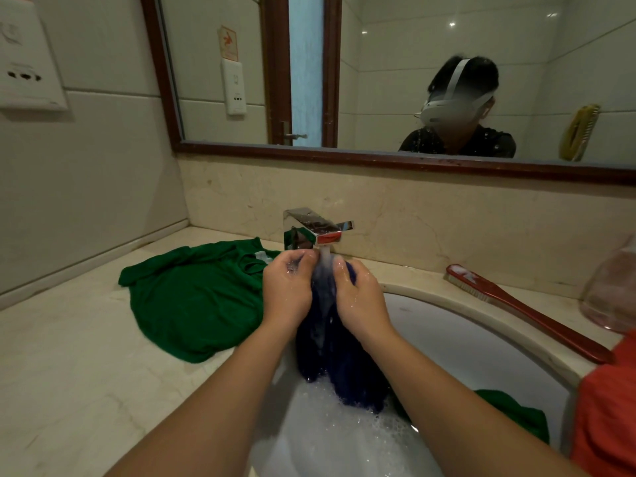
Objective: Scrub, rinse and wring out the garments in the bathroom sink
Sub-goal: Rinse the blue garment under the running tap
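The dark blue garment (pixel 339 359) hangs bunched under the running faucet (pixel 309 228), with its lower end in the suds of the sink (pixel 464 339). The left hand (pixel 285 290) and right hand (pixel 361 301) grip its top, fingers (pixel 300 258) curled and pinching the cloth. A green garment (pixel 192 301) lies on the desk (pixel 69 356) to the left, and a red brush (pixel 526 311) to the right.

Sinks: one sink (pixel 464 339).
Faucets: one chrome faucet (pixel 309 228).
Mirrors: one mirror (pixel 395 80).
Garments: four, namely a dark blue garment (pixel 344 366), a green shirt (pixel 192 304) on the countertop (pixel 69 373), a green garment (pixel 516 414) in the sink, and an orange garment (pixel 605 407) at my right.
Brushes: two, a red scrubbing brush (pixel 516 304) and a yellow brush (pixel 580 132) (that one I see only as a reflection in the mirror).
Hands: two, my left hand (pixel 285 290) and my right hand (pixel 358 297).
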